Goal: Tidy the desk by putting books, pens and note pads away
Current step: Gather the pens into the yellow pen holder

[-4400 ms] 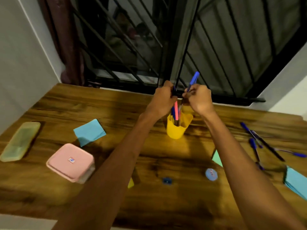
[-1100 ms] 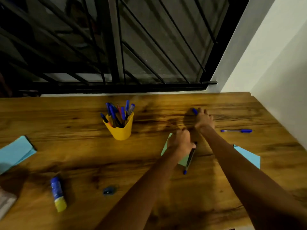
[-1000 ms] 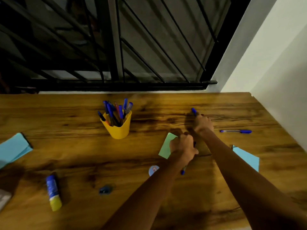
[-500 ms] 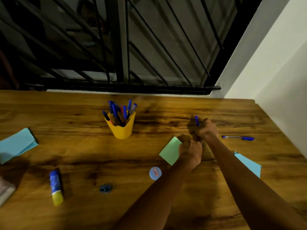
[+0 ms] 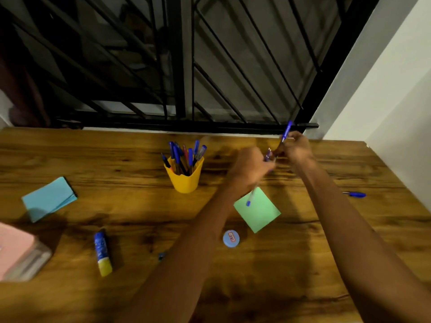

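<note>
My left hand grips a clear pen with a blue cap that slants down over the green note pad. Just right of it, my right hand holds a blue pen pointing up toward the window bars. Both hands are raised above the wooden desk, right of the yellow pen cup, which is full of several pens. One more blue pen lies on the desk at the far right. A light blue note pad lies at the left.
A blue and yellow glue stick lies front left, a round blue lid front centre, and a small dark blue piece beside my left forearm. A pink box sits at the left edge. A white wall borders the desk's right side.
Both hands have lifted off the desk with their pens and risen toward the window. The green note pad now lies uncovered below them.
</note>
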Demonstrator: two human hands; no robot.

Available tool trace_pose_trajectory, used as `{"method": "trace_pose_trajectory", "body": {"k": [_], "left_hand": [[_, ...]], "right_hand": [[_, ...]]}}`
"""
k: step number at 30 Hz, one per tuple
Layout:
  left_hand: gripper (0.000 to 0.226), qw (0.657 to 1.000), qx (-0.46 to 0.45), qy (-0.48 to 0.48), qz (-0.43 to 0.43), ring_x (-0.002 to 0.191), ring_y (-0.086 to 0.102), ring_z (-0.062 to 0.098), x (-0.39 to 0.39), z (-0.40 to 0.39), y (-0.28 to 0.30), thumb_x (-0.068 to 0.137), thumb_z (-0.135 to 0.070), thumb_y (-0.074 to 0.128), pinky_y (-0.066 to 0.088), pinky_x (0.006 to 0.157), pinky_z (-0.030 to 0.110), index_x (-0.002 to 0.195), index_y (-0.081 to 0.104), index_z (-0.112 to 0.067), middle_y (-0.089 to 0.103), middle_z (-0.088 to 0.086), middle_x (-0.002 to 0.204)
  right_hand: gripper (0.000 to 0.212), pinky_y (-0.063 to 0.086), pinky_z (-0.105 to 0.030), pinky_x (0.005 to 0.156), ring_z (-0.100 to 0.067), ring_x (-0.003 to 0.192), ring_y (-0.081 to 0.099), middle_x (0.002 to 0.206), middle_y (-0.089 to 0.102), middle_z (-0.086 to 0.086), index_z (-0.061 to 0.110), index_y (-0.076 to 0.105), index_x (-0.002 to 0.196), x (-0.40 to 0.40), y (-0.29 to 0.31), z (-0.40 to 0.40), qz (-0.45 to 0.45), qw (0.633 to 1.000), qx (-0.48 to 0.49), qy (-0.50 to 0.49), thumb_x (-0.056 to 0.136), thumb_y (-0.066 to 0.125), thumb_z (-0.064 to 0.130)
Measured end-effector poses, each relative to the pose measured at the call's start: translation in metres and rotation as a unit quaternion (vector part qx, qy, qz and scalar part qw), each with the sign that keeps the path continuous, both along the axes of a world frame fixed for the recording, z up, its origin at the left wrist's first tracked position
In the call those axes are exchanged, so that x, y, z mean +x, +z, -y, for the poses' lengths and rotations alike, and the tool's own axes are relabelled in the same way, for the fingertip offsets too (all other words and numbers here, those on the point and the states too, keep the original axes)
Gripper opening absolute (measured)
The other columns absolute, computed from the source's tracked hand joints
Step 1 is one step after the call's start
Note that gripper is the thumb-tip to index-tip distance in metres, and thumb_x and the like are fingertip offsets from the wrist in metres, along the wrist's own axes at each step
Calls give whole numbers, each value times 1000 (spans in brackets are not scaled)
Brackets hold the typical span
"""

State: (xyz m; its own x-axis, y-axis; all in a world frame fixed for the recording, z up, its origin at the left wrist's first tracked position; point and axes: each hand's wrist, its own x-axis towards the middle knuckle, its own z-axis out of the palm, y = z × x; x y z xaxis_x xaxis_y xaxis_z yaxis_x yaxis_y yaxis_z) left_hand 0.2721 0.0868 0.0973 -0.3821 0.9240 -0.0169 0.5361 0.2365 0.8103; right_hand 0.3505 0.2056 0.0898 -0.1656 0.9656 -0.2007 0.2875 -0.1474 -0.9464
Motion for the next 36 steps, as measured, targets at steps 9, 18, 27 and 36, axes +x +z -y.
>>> {"method": "trace_pose_trajectory", "body": {"k": [9, 18, 27, 36], "left_hand": [[27, 973, 120, 180, -80, 88, 66, 29, -127, 50, 43, 85, -7, 59, 57, 79, 42, 111, 54, -12, 63, 13, 91], [23, 964, 56, 186, -182, 88, 60, 25, -145, 72, 14, 93, -7, 49, 54, 75, 39, 115, 50, -9, 59, 13, 101], [23, 958, 4, 207, -199, 104, 59, 32, -142, 71, -3, 94, -14, 52, 52, 85, 44, 114, 57, -7, 64, 17, 107], [28, 949, 101, 157, -254, 111, 48, 27, -77, 28, 1, 90, -23, 58, 43, 92, 39, 116, 60, -14, 62, 9, 117]], "right_hand": [[34, 58, -44, 76, -34, 81, 67, 78, 62, -15, 13, 53, 74, -96, 11, 77, -85, 989, 61, 106, 85, 40, -17], [28, 58, -46, 77, -27, 83, 71, 88, 70, -16, 23, 52, 79, -121, 6, 96, 31, 973, 185, 137, 79, 64, -3], [15, 56, -44, 81, -21, 84, 69, 87, 73, -10, 5, 68, 88, -131, -9, 113, 112, 961, 137, 215, 74, 75, 6], [12, 51, -29, 88, -19, 93, 67, 94, 72, -7, 5, 73, 91, -45, -17, 52, 92, 985, 145, 16, 84, 65, 11]]}}
